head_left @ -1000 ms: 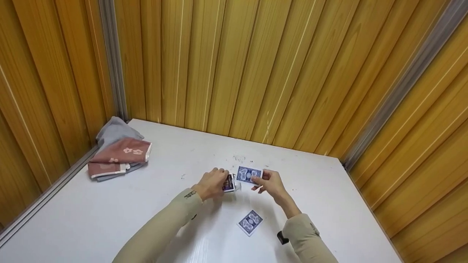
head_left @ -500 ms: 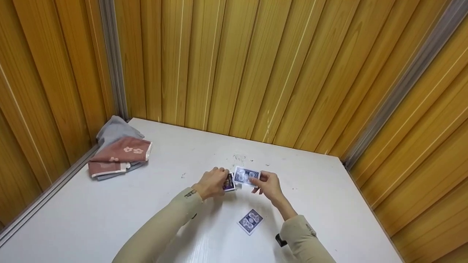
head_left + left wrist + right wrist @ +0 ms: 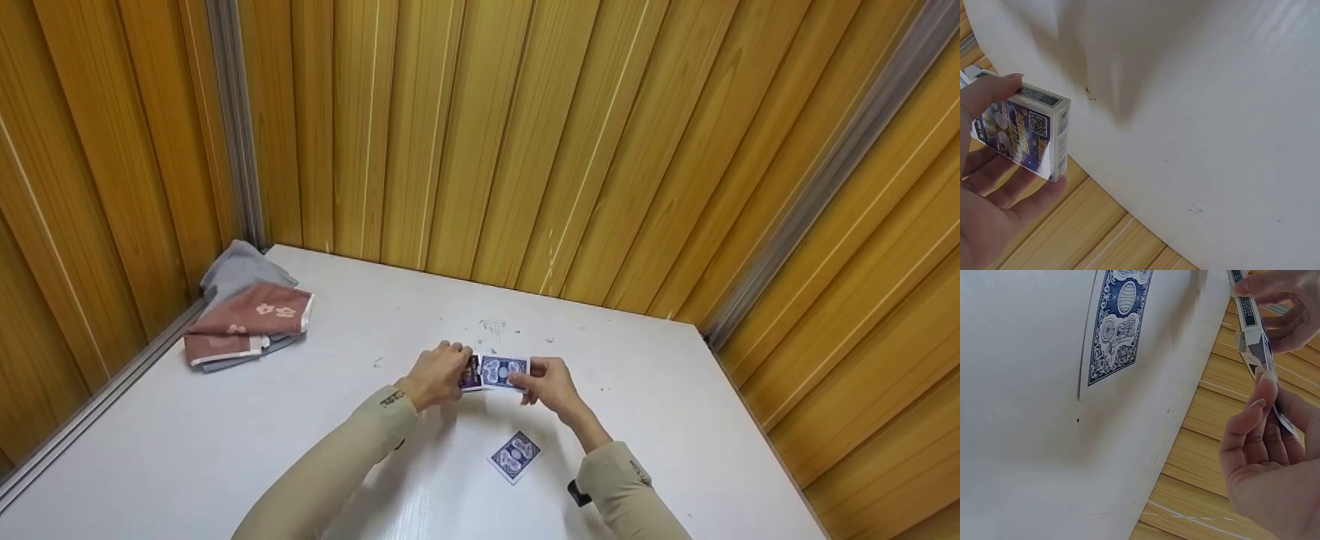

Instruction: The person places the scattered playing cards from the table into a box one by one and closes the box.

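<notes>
My left hand [image 3: 437, 373] grips a small purple card box [image 3: 1019, 132] with a QR code on its face, thumb on one narrow side and fingers on the other. My right hand [image 3: 551, 386] pinches a blue-backed playing card [image 3: 501, 370] between thumb and fingers. That card's left end meets the box's open right end, where a flap [image 3: 1241, 341] stands out in the right wrist view. Whether the card's edge is inside the box, I cannot tell. Another blue-backed playing card [image 3: 515, 457] lies flat on the table, nearer to me than both hands.
The white table [image 3: 337, 465] carries dark scuff marks beyond my hands. A folded pink and grey cloth [image 3: 251, 319] lies at its far left corner. Wood-patterned panels [image 3: 480, 150] rise behind the table and along both sides.
My right hand has brought its card left and slightly down, from above the box's end to level with its opening. The left hand, the box and the card on the table stay put.
</notes>
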`<state>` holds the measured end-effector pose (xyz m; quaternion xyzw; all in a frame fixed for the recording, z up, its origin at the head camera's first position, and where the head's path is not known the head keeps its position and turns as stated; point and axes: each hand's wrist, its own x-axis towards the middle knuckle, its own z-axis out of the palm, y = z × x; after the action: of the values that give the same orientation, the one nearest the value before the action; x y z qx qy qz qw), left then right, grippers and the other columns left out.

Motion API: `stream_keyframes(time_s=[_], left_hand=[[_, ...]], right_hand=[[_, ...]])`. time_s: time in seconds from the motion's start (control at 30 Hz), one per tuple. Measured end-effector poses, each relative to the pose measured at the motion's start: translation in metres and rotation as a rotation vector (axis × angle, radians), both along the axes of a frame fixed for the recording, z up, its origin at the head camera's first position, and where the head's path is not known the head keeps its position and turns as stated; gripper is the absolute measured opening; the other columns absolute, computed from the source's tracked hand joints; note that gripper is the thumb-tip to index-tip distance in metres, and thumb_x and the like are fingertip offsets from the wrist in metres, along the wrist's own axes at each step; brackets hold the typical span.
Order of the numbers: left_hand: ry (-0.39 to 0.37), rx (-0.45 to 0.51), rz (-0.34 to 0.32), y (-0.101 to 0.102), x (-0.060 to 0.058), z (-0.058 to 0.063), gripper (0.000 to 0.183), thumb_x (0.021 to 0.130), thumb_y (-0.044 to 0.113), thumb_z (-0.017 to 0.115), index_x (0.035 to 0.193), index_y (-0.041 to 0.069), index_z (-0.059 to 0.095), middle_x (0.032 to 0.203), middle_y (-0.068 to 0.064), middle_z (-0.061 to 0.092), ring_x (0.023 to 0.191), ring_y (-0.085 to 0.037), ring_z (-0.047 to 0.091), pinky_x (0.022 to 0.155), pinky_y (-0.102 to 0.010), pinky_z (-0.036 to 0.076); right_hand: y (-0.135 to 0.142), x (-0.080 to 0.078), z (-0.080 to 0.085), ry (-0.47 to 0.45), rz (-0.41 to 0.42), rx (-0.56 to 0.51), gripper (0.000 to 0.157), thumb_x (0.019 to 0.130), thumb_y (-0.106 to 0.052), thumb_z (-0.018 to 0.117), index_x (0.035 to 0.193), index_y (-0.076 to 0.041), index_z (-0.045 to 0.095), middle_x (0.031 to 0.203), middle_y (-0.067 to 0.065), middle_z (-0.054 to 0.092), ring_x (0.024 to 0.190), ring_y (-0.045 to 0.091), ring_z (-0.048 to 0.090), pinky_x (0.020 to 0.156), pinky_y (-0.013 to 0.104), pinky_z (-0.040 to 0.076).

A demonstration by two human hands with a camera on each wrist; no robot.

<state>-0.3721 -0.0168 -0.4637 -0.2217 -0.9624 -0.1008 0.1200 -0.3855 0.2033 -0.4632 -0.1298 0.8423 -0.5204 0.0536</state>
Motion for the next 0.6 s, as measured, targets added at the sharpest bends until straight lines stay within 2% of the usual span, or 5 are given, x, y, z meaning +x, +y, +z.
stream_keyframes(time_s=[0.07, 0.3, 0.6], left_hand=[[0.010, -0.006, 0.002, 0.0004, 0.0001, -0.0001, 0.054, 0.059, 0.014, 0.077, 0.108, 0.009, 0.056, 0.095, -0.005, 0.059, 0.085, -0.019, 0.052, 0.071, -0.034, 0.050], [0.072, -0.041, -0.014, 0.0026, 0.0012, 0.0007, 0.052, 0.061, 0.014, 0.077, 0.107, 0.010, 0.054, 0.095, -0.005, 0.059, 0.085, -0.020, 0.052, 0.067, -0.035, 0.050], [0.045, -0.039, -0.017, 0.0044, 0.0003, 0.0020, 0.057, 0.063, 0.016, 0.077, 0.114, 0.011, 0.052, 0.100, -0.005, 0.059, 0.089, -0.019, 0.052, 0.074, -0.035, 0.050]], right_hand=[[0.0006, 0.0002, 0.0028, -0.003, 0.014, 0.011, 0.024, 0.078, -0.019, 0.069, 0.093, 0.000, 0.065, 0.079, 0.020, 0.065, 0.047, 0.014, 0.057, 0.053, 0.041, 0.052], [0.0026, -0.0010, 0.0098, -0.025, 0.053, 0.054, 0.022, 0.078, -0.020, 0.069, 0.091, -0.003, 0.067, 0.075, 0.020, 0.064, 0.047, 0.014, 0.056, 0.045, 0.023, 0.045], [-0.0015, -0.0022, 0.0107, -0.019, 0.049, 0.062, 0.028, 0.079, -0.025, 0.068, 0.095, -0.002, 0.065, 0.078, 0.014, 0.066, 0.050, 0.015, 0.057, 0.048, 0.028, 0.049]])
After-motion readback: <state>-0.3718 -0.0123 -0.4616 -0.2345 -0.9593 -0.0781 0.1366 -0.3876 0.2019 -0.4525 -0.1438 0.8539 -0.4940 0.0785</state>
